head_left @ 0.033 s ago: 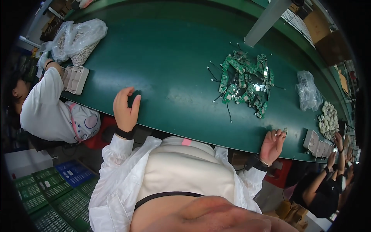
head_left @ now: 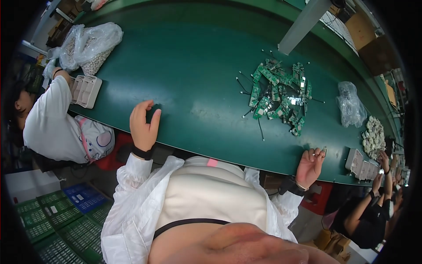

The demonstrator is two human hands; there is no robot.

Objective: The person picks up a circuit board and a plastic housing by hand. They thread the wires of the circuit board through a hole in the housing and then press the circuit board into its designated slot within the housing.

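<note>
My left hand (head_left: 145, 126) hovers at the near edge of the green table (head_left: 193, 79). Its fingers are loosely curved, the thumb stands apart, and nothing is between them. Farther right along the same edge is my right hand (head_left: 311, 165), palm up with curled fingers. Something tiny may be at its fingertips, too small to make out. Beyond that hand lies a loose heap of green circuit boards (head_left: 262, 104), several with black wires ending in white plugs. Neither hand touches the heap.
A clear bag of small pale parts (head_left: 94, 59) and a beige compartment tray (head_left: 85, 91) sit by a co-worker at left. At right are a crumpled clear bag (head_left: 350, 105), a whitish pile (head_left: 373, 137), another tray (head_left: 361, 165) and a co-worker's hands. A grey post (head_left: 303, 27) rises behind the boards.
</note>
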